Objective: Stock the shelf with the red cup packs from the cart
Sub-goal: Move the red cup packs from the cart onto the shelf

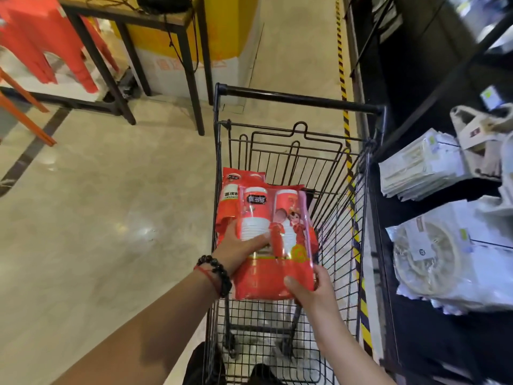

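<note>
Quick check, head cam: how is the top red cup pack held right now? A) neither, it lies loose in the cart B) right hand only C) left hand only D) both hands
D. The left hand grips the red cup pack at its left side, and the right hand pinches its near right corner, above the cart. Another pack sits behind it.

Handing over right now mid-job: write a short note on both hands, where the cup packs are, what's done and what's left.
Left hand grips the top red plastic cup pack at its left side; right hand holds its near corner. The pack is over the black wire cart. Another red pack lies beneath, in the cart. The dark shelf on the right shows only white packaged goods; no red pack there yet. Left: shelve this pack, then the rest.
</note>
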